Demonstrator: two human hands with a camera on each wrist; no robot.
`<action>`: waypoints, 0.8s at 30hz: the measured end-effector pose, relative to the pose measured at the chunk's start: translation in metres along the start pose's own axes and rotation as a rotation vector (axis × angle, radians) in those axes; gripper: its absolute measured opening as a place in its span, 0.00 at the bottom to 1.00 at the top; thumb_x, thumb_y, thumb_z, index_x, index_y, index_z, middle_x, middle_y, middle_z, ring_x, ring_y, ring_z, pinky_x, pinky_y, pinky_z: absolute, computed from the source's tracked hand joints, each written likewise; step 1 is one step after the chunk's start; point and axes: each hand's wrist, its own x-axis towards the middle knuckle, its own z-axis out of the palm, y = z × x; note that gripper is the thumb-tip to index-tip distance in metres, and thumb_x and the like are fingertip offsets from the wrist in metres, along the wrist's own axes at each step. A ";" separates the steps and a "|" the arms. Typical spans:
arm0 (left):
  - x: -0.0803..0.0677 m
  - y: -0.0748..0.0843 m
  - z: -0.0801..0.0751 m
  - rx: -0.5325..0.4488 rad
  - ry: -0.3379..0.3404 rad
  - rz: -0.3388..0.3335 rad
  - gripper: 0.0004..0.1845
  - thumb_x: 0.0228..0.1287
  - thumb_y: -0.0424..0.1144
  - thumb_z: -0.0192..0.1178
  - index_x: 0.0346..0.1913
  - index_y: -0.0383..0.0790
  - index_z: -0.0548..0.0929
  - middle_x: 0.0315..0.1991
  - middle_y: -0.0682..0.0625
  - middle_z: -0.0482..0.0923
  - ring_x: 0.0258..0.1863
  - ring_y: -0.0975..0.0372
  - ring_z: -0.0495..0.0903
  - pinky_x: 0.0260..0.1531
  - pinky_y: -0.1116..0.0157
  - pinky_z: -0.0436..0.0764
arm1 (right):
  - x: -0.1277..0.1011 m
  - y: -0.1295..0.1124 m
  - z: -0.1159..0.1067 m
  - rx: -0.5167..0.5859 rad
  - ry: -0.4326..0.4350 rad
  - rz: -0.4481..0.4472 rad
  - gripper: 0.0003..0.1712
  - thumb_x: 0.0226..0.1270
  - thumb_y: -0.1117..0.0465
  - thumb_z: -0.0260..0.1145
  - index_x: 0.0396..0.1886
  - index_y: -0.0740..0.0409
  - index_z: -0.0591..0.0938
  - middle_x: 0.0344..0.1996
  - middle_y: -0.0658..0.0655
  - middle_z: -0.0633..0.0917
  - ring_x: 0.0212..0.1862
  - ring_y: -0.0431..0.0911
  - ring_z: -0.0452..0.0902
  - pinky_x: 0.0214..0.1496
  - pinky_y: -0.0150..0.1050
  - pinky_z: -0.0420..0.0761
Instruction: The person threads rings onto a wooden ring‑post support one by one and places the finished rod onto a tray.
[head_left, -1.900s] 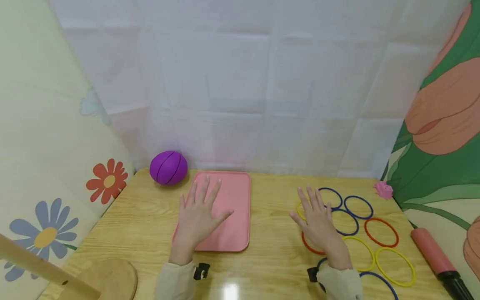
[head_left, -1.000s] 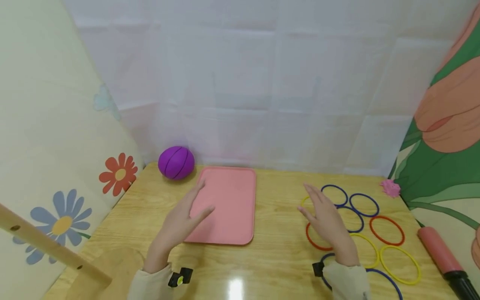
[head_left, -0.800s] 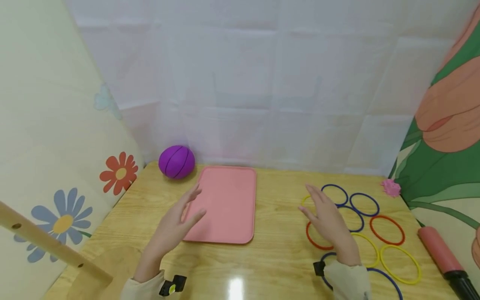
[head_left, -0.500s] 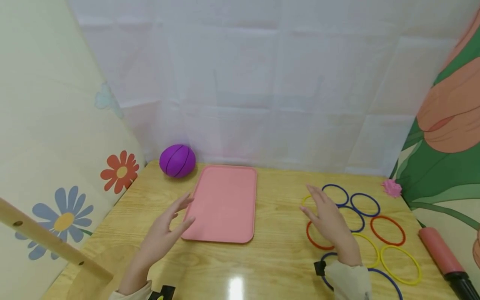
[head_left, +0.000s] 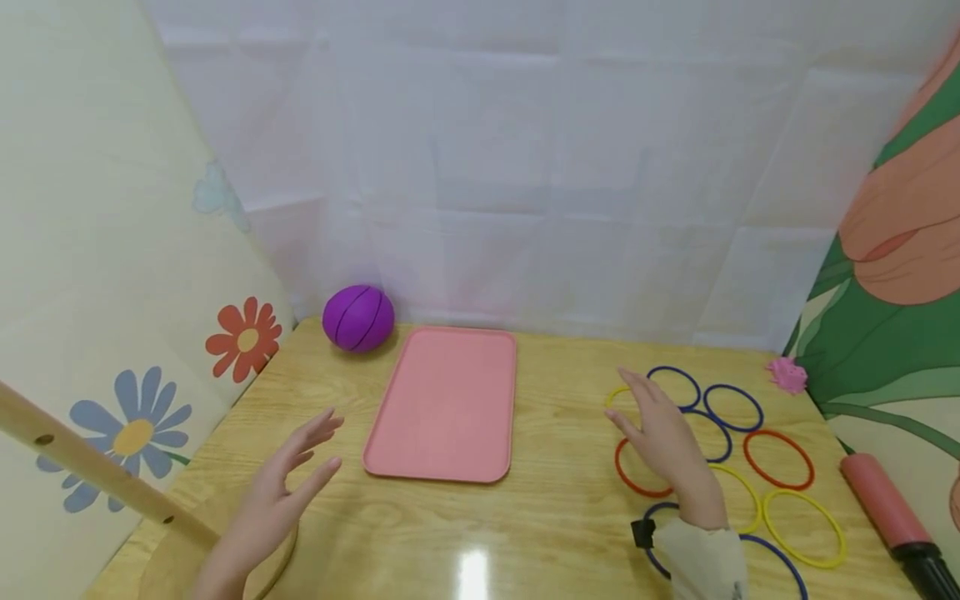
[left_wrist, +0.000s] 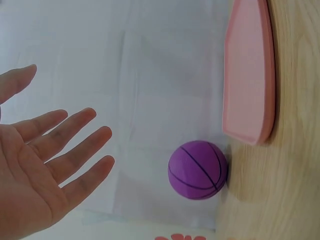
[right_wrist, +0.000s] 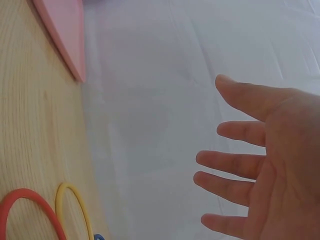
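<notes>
With left hand and right hand apart, fingers relaxed, holding nothing: best to pass clear of rings near the right.

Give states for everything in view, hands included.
Left hand: fingers spread, holding nothing
Right hand: fingers extended, holding nothing
Tray: flat on the table, rim up
Ball: resting beside the tray
Rings: flat, loose, some touching
Red-and-black tube: lying down, partly out of frame
Wooden stand: partly out of frame
Pink toy: by the table's edge
</notes>
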 end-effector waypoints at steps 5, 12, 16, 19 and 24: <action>-0.013 -0.009 -0.011 0.024 0.031 -0.034 0.28 0.68 0.33 0.58 0.70 0.43 0.67 0.58 0.80 0.66 0.55 0.91 0.63 0.50 0.92 0.63 | 0.000 0.000 0.001 -0.003 -0.009 0.007 0.37 0.70 0.54 0.62 0.73 0.62 0.62 0.69 0.69 0.67 0.68 0.66 0.64 0.68 0.63 0.68; -0.038 -0.016 -0.025 0.038 0.096 -0.017 0.27 0.65 0.28 0.58 0.67 0.40 0.71 0.59 0.81 0.68 0.56 0.91 0.65 0.50 0.93 0.64 | 0.000 0.000 0.001 0.001 -0.013 0.002 0.36 0.70 0.53 0.62 0.73 0.61 0.62 0.69 0.68 0.68 0.67 0.66 0.65 0.67 0.63 0.70; -0.050 -0.025 -0.034 0.046 0.120 -0.023 0.26 0.64 0.25 0.58 0.66 0.36 0.72 0.58 0.81 0.69 0.55 0.91 0.67 0.50 0.94 0.64 | -0.001 0.002 -0.001 0.018 -0.026 0.019 0.36 0.70 0.54 0.61 0.72 0.61 0.63 0.68 0.68 0.68 0.67 0.67 0.65 0.66 0.64 0.70; -0.059 -0.036 -0.043 0.073 0.101 -0.071 0.24 0.65 0.27 0.58 0.65 0.34 0.72 0.55 0.83 0.68 0.52 0.93 0.67 0.47 0.94 0.65 | -0.001 0.005 -0.002 0.037 -0.042 0.040 0.35 0.70 0.54 0.61 0.72 0.63 0.64 0.68 0.70 0.68 0.68 0.68 0.63 0.68 0.65 0.67; -0.074 -0.057 -0.057 0.066 0.066 -0.054 0.27 0.63 0.23 0.58 0.66 0.31 0.70 0.56 0.81 0.69 0.53 0.92 0.67 0.45 0.93 0.68 | -0.002 0.012 -0.003 0.039 -0.062 0.050 0.34 0.69 0.55 0.63 0.69 0.65 0.66 0.66 0.71 0.70 0.67 0.68 0.65 0.68 0.64 0.67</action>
